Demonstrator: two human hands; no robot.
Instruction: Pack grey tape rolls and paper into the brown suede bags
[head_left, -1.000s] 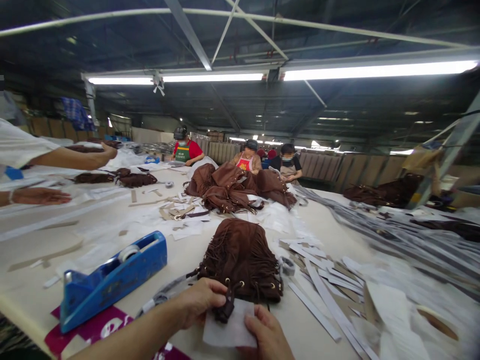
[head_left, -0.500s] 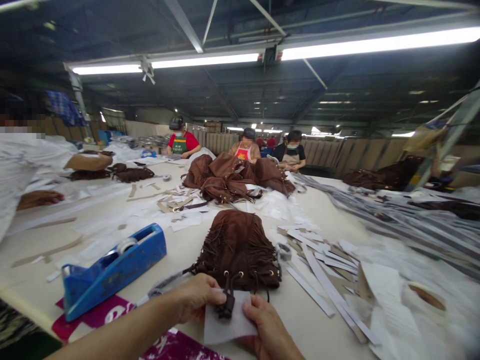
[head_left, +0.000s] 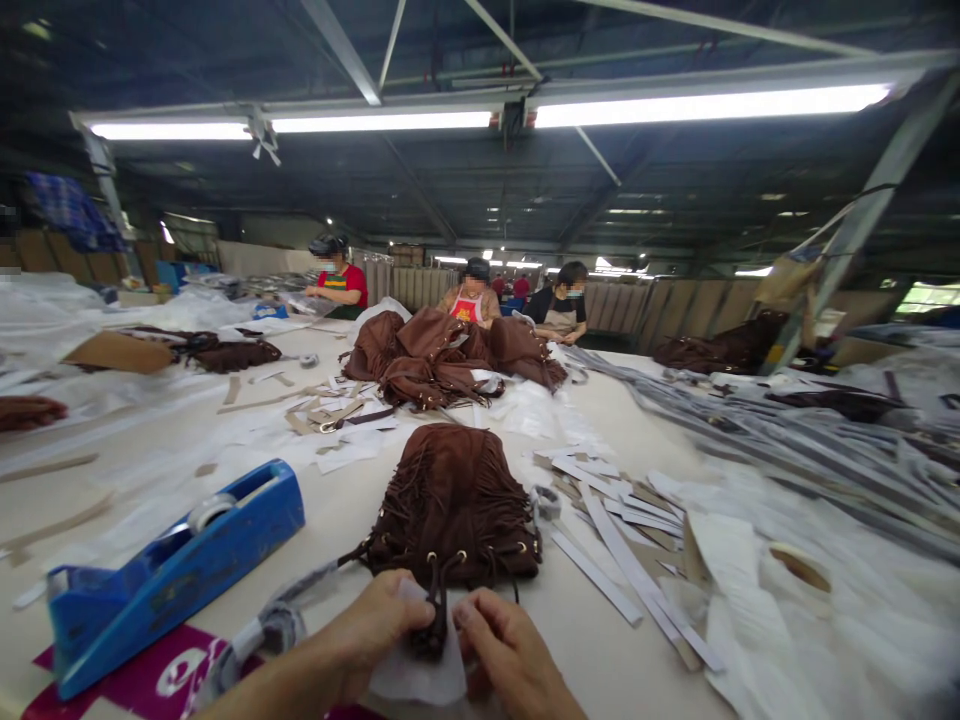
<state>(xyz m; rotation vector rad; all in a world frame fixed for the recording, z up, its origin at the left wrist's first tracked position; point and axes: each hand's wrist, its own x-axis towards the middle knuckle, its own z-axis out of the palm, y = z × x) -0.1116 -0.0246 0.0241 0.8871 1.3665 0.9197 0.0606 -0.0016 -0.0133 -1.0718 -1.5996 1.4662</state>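
Note:
A dark brown fringed drawstring bag lies in front of me with its eyeleted edge facing me. Its drawstring ends in a dark tassel, which rests on a small sheet of thin white paper. My left hand is closed, its thumb pressing on the tassel and the paper beneath. At the right edge of the paper, my right hand pinches with thumb and forefinger, close beside the tassel. The paper's right side is lifted and curls toward the tassel.
A blue tape dispenser stands at left on a purple printed sheet. Card strips and a roll lie at right. More brown bags are heaped ahead. Co-workers work at the back; another person's hand rests far left.
The right part of the paper has come up from lying flat and curls closer to the tassel, with my right hand. The view has turned to the right, so things sit further left.

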